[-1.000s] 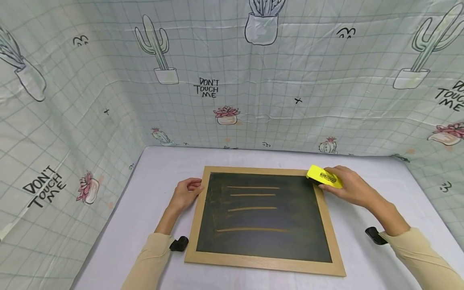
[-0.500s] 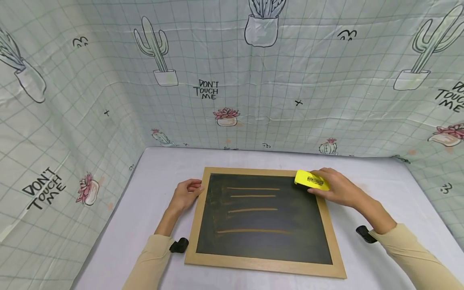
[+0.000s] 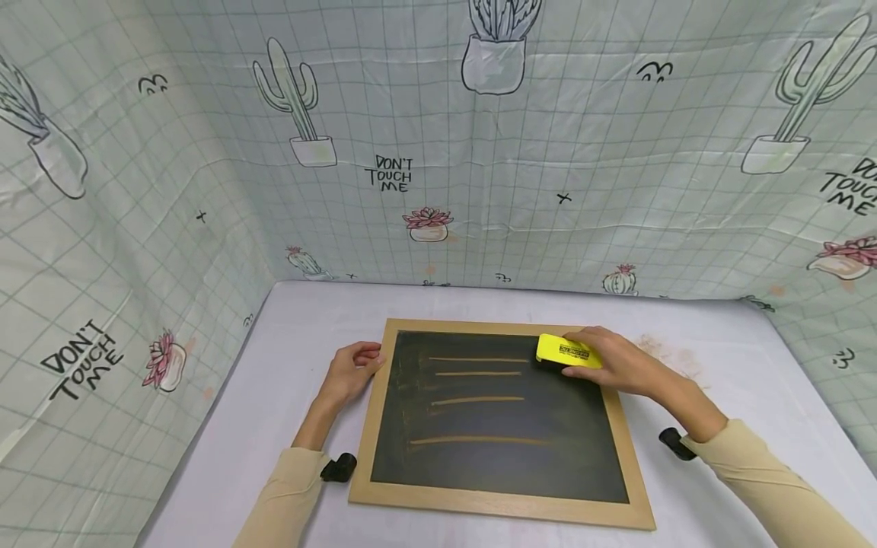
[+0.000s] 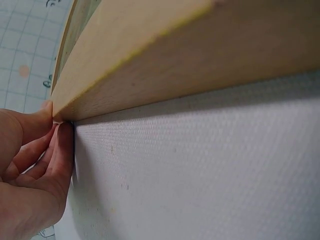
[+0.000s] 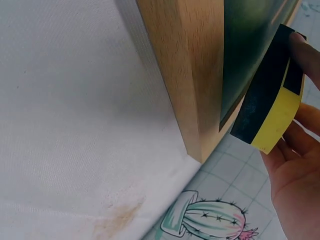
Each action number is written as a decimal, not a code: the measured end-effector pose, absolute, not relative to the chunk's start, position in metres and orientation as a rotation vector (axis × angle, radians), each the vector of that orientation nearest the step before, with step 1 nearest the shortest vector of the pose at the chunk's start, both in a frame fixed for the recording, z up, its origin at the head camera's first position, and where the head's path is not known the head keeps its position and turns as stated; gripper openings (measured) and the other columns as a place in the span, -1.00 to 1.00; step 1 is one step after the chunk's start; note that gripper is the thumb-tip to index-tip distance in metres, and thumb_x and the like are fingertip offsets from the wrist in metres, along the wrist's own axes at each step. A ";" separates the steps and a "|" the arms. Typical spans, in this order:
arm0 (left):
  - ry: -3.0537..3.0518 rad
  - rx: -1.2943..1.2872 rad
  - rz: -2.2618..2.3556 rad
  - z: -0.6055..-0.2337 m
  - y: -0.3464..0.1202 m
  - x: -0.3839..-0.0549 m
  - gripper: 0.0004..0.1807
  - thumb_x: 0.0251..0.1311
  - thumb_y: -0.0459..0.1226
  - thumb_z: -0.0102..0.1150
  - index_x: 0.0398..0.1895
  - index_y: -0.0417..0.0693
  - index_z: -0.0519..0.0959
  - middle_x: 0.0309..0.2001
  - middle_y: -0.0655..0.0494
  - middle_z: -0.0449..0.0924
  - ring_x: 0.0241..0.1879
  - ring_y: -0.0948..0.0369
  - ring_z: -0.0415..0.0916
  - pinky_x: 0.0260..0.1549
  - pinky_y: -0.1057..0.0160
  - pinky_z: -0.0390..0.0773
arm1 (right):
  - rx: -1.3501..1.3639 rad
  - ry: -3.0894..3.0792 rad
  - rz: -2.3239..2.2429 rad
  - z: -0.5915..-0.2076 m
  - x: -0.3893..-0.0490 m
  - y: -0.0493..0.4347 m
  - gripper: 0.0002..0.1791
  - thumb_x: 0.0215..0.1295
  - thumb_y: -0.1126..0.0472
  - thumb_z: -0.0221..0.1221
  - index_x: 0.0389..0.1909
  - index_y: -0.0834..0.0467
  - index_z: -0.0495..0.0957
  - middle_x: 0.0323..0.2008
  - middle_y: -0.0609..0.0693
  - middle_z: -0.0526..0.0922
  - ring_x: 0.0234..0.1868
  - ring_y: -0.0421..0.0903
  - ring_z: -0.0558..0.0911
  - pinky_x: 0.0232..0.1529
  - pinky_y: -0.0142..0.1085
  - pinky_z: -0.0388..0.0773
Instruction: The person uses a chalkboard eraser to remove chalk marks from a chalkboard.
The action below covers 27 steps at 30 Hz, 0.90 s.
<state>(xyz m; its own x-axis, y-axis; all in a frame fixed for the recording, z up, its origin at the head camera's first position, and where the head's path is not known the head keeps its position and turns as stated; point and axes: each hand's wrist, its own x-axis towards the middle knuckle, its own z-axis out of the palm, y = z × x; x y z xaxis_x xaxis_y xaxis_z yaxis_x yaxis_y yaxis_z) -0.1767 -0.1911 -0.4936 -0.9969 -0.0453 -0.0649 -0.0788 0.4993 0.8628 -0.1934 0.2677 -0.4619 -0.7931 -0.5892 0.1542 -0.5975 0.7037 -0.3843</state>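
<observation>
Head view: one chalkboard [image 3: 493, 476] bearing four chalk lines [image 3: 479, 439], on a white table [image 3: 322, 308]; your right hand [image 3: 620, 363] grips a yellow eraser [image 3: 567, 352] over its far right area. Left wrist: your left hand [image 4: 32, 197], pinching the wooden frame [image 4: 150, 65]. Right wrist: eraser between thumb and fingers, dark underside showing.

On grid-patterned cloth [image 3: 493, 152]: reads "DON'T TOUCH ME" [image 3: 390, 173] in black capitals, back centre. Repeats on left side, slanted; repeats again at right, cut off by head view's edge. Also bears small black crosses [image 3: 564, 198]. On yellow eraser [image 3: 548, 348]: carries black label [image 3: 574, 352], too small to read.
</observation>
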 end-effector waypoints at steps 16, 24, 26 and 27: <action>2.696 -0.111 1.549 -0.498 -0.193 -0.178 -0.68 0.37 -0.39 0.26 0.11 -0.42 0.59 -0.08 -0.21 0.66 -0.10 -0.01 0.61 -0.15 0.25 0.51 | 1.078 -2.881 0.630 -0.468 -0.193 0.256 -0.39 0.25 0.16 0.45 0.21 0.44 0.56 0.09 0.33 0.65 0.14 0.33 0.56 0.09 0.20 0.52; 2.678 -0.105 1.563 -0.499 -0.194 -0.179 -0.67 0.37 -0.41 0.26 0.13 -0.42 0.58 -0.08 -0.22 0.65 -0.10 -0.01 0.61 -0.21 0.33 0.50 | 1.063 -2.905 0.594 -0.466 -0.196 0.250 -0.39 0.26 0.15 0.44 0.22 0.42 0.56 0.12 0.32 0.65 0.19 0.36 0.53 0.17 0.27 0.43; 2.674 -0.098 1.564 -0.498 -0.194 -0.179 -0.67 0.38 -0.40 0.26 0.13 -0.43 0.58 -0.07 -0.22 0.64 -0.11 -0.01 0.61 -0.23 0.34 0.50 | 1.056 -2.906 0.604 -0.467 -0.196 0.249 -0.39 0.26 0.14 0.44 0.22 0.41 0.57 0.12 0.31 0.65 0.20 0.36 0.53 0.18 0.28 0.42; 2.672 -0.097 1.564 -0.498 -0.193 -0.180 -0.67 0.38 -0.40 0.25 0.13 -0.43 0.58 -0.07 -0.22 0.64 -0.11 0.00 0.60 -0.23 0.35 0.49 | 1.054 -2.907 0.612 -0.467 -0.197 0.249 -0.39 0.26 0.14 0.44 0.22 0.41 0.57 0.12 0.30 0.65 0.20 0.35 0.53 0.18 0.28 0.41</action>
